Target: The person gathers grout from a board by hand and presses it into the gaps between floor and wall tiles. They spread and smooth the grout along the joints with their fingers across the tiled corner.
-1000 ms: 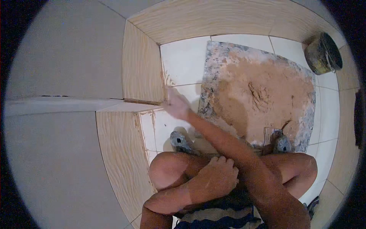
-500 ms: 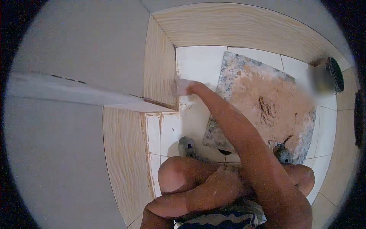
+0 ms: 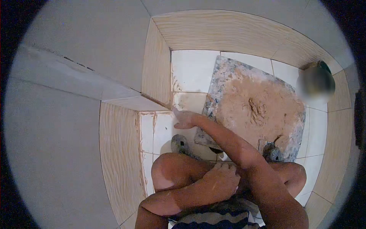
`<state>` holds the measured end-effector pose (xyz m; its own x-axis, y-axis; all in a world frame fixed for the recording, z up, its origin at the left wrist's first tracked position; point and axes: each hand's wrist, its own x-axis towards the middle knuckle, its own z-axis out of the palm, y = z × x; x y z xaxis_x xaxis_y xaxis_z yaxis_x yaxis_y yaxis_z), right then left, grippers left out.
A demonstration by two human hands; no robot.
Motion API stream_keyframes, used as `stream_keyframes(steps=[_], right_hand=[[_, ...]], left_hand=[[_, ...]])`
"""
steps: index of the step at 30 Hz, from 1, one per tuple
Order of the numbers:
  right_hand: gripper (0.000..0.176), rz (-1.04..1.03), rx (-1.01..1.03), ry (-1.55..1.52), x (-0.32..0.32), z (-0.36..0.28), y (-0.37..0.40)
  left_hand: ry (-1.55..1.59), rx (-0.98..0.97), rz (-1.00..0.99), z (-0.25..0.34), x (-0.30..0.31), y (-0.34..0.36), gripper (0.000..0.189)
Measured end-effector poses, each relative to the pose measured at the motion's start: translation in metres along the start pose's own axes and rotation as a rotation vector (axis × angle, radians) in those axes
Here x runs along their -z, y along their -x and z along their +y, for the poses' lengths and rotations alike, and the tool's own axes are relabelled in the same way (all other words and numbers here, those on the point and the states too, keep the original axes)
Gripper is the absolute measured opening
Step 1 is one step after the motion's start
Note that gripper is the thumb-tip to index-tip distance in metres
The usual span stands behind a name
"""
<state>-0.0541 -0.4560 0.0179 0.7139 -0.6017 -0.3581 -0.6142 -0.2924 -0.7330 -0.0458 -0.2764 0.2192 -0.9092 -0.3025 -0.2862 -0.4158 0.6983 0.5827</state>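
Right hand [image 3: 185, 120]: shifted to wavy beige wall tile's [image 3: 158, 68] corner; fingers apart.
Left hand [image 3: 224, 177]: near right forearm; cannot tell whether fingers grip.
Brown paste [image 3: 237, 107]: rough, on mottled board [image 3: 214, 93].

A person crouches and reaches to the wall corner.
The right hand [image 3: 185, 119] is by wavy tiles [image 3: 158, 63]; the left hand [image 3: 224, 178] is curled near the knees. Brown mush [image 3: 244, 97] covers a spotty board [image 3: 215, 84] on the right.

Blur is masking a bucket [image 3: 315, 82] and softening the right hand [image 3: 185, 119] as the lower edge is cropping striped clothing [image 3: 213, 219].
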Motion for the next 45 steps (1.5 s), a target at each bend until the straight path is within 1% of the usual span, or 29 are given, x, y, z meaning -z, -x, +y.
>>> stream_keyframes(steps=[2,3,5,6,8,9,11,13,15,17,18,20,21,22,24,25,27,29,30,32,35,36,37,39,40,41,43,44,45], right_hand=[[0.079,0.128,0.09,-0.031,-0.005,0.009,0.01],[0.079,0.123,0.094,-0.028,-0.005,0.016,0.012],[0.056,0.264,0.183,-0.17,-0.004,0.028,0.011],[0.056,0.257,0.183,-0.17,0.001,0.028,0.01],[0.043,0.34,-0.032,-0.527,0.015,0.024,0.011],[0.043,0.335,-0.034,-0.526,0.017,0.025,0.007],[0.044,0.511,-0.02,-0.522,0.022,0.025,-0.004],[0.044,0.489,-0.056,-0.526,0.037,0.02,-0.004],[0.045,0.464,-0.087,-0.526,0.043,0.02,-0.011],[0.052,0.664,0.044,-0.211,0.035,0.035,-0.028],[0.052,0.656,0.05,-0.204,0.039,0.031,-0.026],[0.058,0.428,-0.138,-0.257,0.054,0.02,-0.019],[0.058,0.427,-0.135,-0.248,0.054,0.019,-0.019],[0.058,0.425,-0.137,-0.157,0.053,0.018,-0.018],[0.058,0.427,-0.14,-0.05,0.052,0.018,-0.016],[0.054,0.415,-0.138,-0.024,0.049,0.017,-0.017],[0.05,0.406,-0.137,0.012,0.051,0.022,-0.018],[0.042,0.375,0.008,-0.318,0.049,0.03,-0.018],[0.042,0.373,0.006,-0.314,0.046,0.039,-0.021],[0.039,0.668,0.055,-0.404,0.043,0.057,-0.025],[0.036,0.694,0.038,-0.484,0.065,0.048,0.003],[0.037,0.631,0.025,-0.554,0.069,0.055,0.007],[0.037,0.632,0.02,-0.55,0.078,0.046,0.022],[0.043,0.5,-0.023,-0.999,0.095,0.031,0.052],[0.044,0.483,0.08,-1.195,0.092,0.032,0.061],[0.044,0.493,0.075,-1.186,0.093,0.033,0.07],[0.044,0.435,0.212,-1.456,0.091,0.038,0.088],[0.044,0.452,0.205,-1.452,0.087,0.039,0.097],[0.04,0.482,0.19,-1.539,0.083,0.039,0.105]], left_hand=[[0.008,0.008,0.034,-0.001,0.0,0.002,0.029],[0.014,0.016,0.064,-0.003,0.0,0.003,0.028],[0.035,0.036,0.074,-0.005,-0.002,0.004,0.028],[0.054,0.047,0.082,-0.007,-0.003,0.004,0.028],[0.053,0.031,0.092,-0.008,-0.001,0.005,0.027],[0.044,0.011,0.099,-0.008,0.0,0.005,0.027],[0.056,0.024,0.08,-0.008,0.0,0.005,0.026],[0.065,0.043,0.066,-0.009,-0.001,0.006,0.025],[0.079,0.046,0.131,-0.012,-0.003,0.007,0.025],[0.081,0.052,0.119,-0.014,-0.005,0.008,0.025],[0.082,0.05,0.099,-0.015,-0.007,0.009,0.025],[0.088,0.03,0.136,-0.017,-0.013,0.01,0.024],[0.092,0.005,0.164,-0.018,-0.012,0.011,0.024],[0.09,0.003,0.173,-0.016,-0.011,0.011,0.024],[0.083,0.03,0.133,-0.015,-0.006,0.013,0.023],[0.082,0.025,0.143,-0.014,-0.007,0.014,0.023],[0.071,-0.019,0.22,-0.014,-0.011,0.015,0.023],[0.062,-0.017,0.189,-0.017,-0.008,0.016,0.023],[0.052,-0.011,0.152,-0.018,-0.005,0.018,0.023],[0.069,0.001,0.149,-0.019,-0.001,0.021,0.023],[0.09,-0.008,0.113,-0.018,0.006,0.022,0.024],[0.094,-0.02,0.082,-0.017,0.006,0.022,0.025],[0.096,-0.026,0.085,-0.018,0.002,0.022,0.025],[0.08,-0.066,0.078,-0.021,-0.002,0.021,0.031],[0.08,-0.078,0.082,-0.02,0.0,0.021,0.031],[0.108,-0.04,0.042,-0.02,0.003,0.021,0.029],[0.138,-0.017,-0.003,-0.019,0.006,0.022,0.027],[0.135,-0.019,0.047,-0.02,0.003,0.023,0.028],[0.131,-0.024,0.096,-0.021,0.002,0.023,0.029]])
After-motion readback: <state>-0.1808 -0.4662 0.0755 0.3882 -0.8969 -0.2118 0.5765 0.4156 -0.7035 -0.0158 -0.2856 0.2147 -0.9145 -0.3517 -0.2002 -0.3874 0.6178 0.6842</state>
